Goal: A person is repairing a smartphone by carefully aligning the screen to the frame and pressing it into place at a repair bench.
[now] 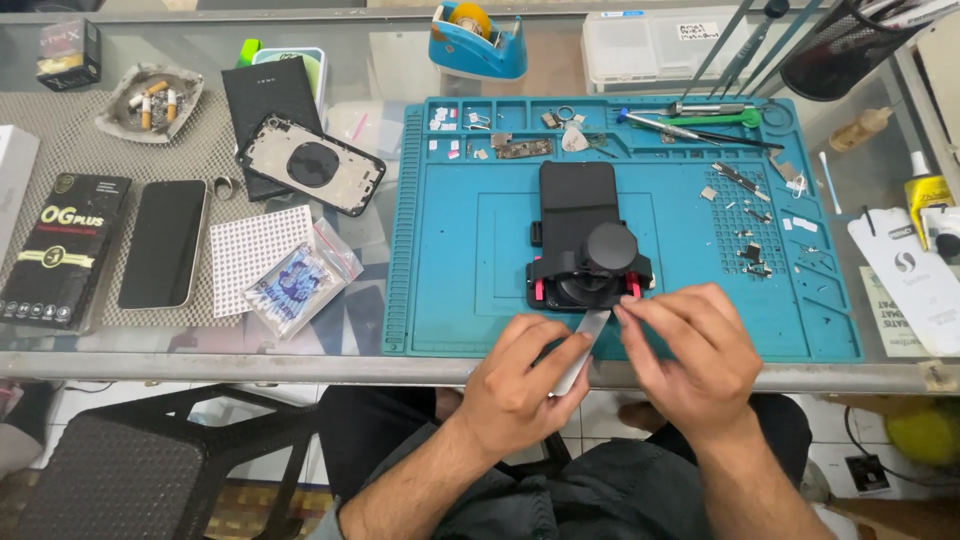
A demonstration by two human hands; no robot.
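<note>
From up here I see my left hand point(515, 385) gripping a thin, flat, silvery metal blade point(583, 347), its fingers point(548, 345) curled together around the lower part of the strip, which slants up and to the right from the palm. My right hand point(690, 355) sits just beside it, thumb and forefinger pinched together on the blade's upper tip, right where the tip meets the near edge of a black phone clamped in a black opening jig with red side tabs and a round knob point(590, 255). So the blade lies between both sets of fingers, held at both ends, its tip touching the jig's front edge. The jig rests at the middle of a blue silicone repair mat point(450, 250), which lies on the glass tabletop point(400, 60). Small screws and metal brackets point(750, 215) are scattered across the mat's right side, well apart from my hands. To the left of the mat lie a dark phone with a pale frame point(163, 243) and a bare phone back housing point(312, 164), with a blue tape dispenser point(478, 42) at the far edge.
</note>
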